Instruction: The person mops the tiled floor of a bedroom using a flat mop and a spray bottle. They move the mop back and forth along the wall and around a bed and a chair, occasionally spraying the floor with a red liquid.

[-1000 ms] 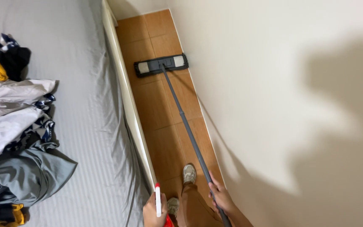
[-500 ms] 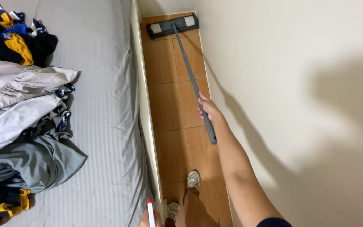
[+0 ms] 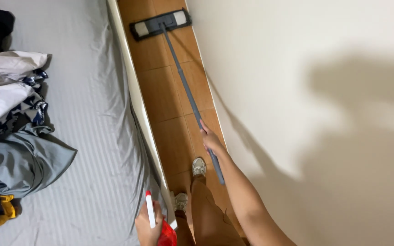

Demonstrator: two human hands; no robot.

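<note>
The right hand is closing around the grey mop handle, its flat head lying on the floor strip between bed edge and wall, while the left hand is gripping a red spray bottle, so the head could be jamming against the bed frame in this narrow gap.

My right arm is bare, no sleeve showing on it. I wear brown trousers and pale, worn sneakers (laced, greyish-white). My left hand shows no glove or ring.
</note>
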